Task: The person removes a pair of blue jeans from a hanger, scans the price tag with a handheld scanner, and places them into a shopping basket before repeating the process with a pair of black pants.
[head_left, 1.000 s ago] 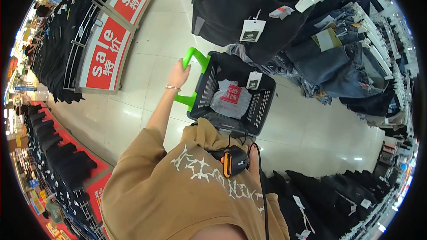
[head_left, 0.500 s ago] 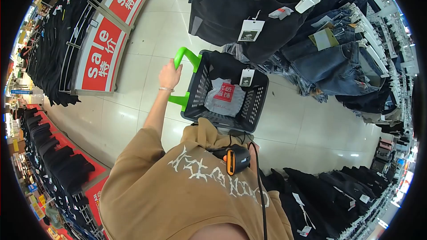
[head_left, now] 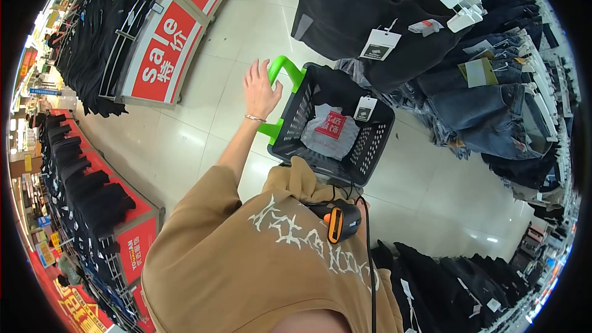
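Shopping basket (head_left: 377, 143), black with a bright green handle (head_left: 285, 69), stands on the pale tiled floor (head_left: 203, 148) of a clothing aisle, just ahead of the person wearing the camera. The left hand (head_left: 259, 89) is flat, with the fingers spread apart and nothing gripped. It lies against the near side of the handle's top bar, though the view does not show whether the palm actually touches it. A thin bracelet (head_left: 254, 118) circles the wrist. The right hand is out of sight behind the tan sweatshirt (head_left: 246, 259), where an orange-and-black scanner (head_left: 342, 222) hangs at the chest.

Inside the basket lie a dark garment (head_left: 336, 89) with a white tag (head_left: 364, 109) and a folded grey item with a red label (head_left: 333, 128). Dark tops (head_left: 364, 6) on white hangers and a row of jeans (head_left: 487, 102) hang just beside the basket's far side. A red sale sign (head_left: 163, 55) stands well apart on the other side of the aisle.

Handled well, the basket probably needs fingers closed round the middle of the top bar. An open-palm, off-centre push could swing it into the hanging jeans.
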Motion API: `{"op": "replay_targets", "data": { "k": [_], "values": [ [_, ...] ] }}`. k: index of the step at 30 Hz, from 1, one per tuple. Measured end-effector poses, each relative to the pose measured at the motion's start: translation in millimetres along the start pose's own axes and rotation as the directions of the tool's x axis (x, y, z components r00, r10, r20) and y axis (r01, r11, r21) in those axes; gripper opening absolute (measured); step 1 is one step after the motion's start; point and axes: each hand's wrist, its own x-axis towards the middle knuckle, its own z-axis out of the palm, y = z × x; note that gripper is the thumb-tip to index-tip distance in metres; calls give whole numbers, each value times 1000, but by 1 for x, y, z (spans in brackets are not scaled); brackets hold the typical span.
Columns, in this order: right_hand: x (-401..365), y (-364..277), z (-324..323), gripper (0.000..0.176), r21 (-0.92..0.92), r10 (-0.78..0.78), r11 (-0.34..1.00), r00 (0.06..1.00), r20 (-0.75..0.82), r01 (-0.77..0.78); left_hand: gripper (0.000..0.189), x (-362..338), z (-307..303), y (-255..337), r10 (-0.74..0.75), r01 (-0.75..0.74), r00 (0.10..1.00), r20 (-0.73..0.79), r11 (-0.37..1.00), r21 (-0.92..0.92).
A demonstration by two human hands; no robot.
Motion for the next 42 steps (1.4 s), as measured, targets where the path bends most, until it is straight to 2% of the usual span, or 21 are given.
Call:
{"op": "replay_targets", "data": {
  "k": [2, 6, 8, 10, 12, 14, 17, 19, 20, 21, 22, 24, 26, 30, 31, 32, 33, 38, 40, 41, 42],
  "values": [
    [4, 13, -3, 25, 54, 89, 994, 996, 30, -90, 58, -5, -2, 9, 134, -125, 980, -146, 989, 74],
    [-6, -18, -9, 25, -30, 76, 997, 997, -35, -77, 54, -23, 11, 29, 209, -207, 970, -125, 978, 26],
    [-10, -28, -10, 25, -56, 86, 994, 995, -59, -89, 50, -29, 23, 35, 293, -308, 950, -104, 935, -175],
    [-15, -30, -13, 25, -44, 144, 988, 983, -113, -150, 47, -29, 32, 42, 331, -344, 939, -98, 919, -191],
    [-21, -30, -14, 25, -55, 157, 985, 978, -138, -166, 46, -29, 51, 41, 250, -206, 967, 41, 871, -445],
    [-23, -17, -14, 25, -63, 170, 981, 972, -164, -182, 43, -24, 76, 38, 234, -168, 968, 93, 874, -457],
    [-25, 7, -14, 26, 41, 137, 990, 982, -133, -132, 44, -16, 135, 20, 132, 38, 947, 293, 859, -511],
    [-37, -18, -23, 27, -124, 115, 985, 991, -64, -122, 47, -11, 173, 15, -35, 232, 924, 381, 844, -484],
    [-43, -28, -21, 27, -117, 122, 984, 989, -80, -131, 48, -7, 194, 11, -90, 294, 908, 408, 832, -471],
    [-50, -37, -17, 28, -65, 178, 981, 979, -102, -185, 52, 0, 203, 14, -244, 492, 815, 526, 772, -403],
    [-55, -46, -15, 28, -11, 233, 972, 965, -120, -236, 59, 4, 211, 17, -315, 520, 810, 494, 775, -359],
    [-65, -58, -20, 27, 25, 218, 976, 972, -85, -216, 63, 17, 241, 13, -437, 650, 711, 551, 707, -278],
    [-83, -81, -28, 26, 148, 251, 958, 968, -28, -244, 71, 30, 248, 17, -431, 642, 689, 582, 736, -215],
    [-99, -58, -38, 27, 67, 439, 898, 889, -132, -434, 71, 51, 323, -12, -470, 732, 623, 625, 631, -255],
    [-104, -52, -40, 28, 91, 442, 897, 889, -117, -433, 71, 56, 315, -2, -443, 802, 536, 719, 532, -270],
    [-110, -71, -47, 28, -52, 463, 880, 878, -118, -472, 71, 64, 299, 9, -402, 864, 446, 800, 425, -268],
    [-114, -75, -49, 28, -31, 448, 891, 888, -106, -453, 68, 64, 295, 13, -385, 864, 422, 821, 443, -237],
    [-122, -101, -60, 27, -68, 443, 891, 893, -80, -449, 76, 49, 304, 13, -381, 787, 518, 766, 563, -253],
    [-120, -97, -60, 28, -39, 434, 898, 896, -90, -439, 79, 47, 294, 21, -354, 655, 678, 645, 688, -311],
    [-118, -94, -58, 29, -73, 428, 897, 898, -100, -435, 79, 46, 293, 27, -352, 654, 678, 645, 690, -311],
    [-116, -97, -57, 30, -106, 421, 896, 900, -108, -432, 75, 44, 294, 31, -397, 620, 730, 556, 727, -296]
  ]
}}
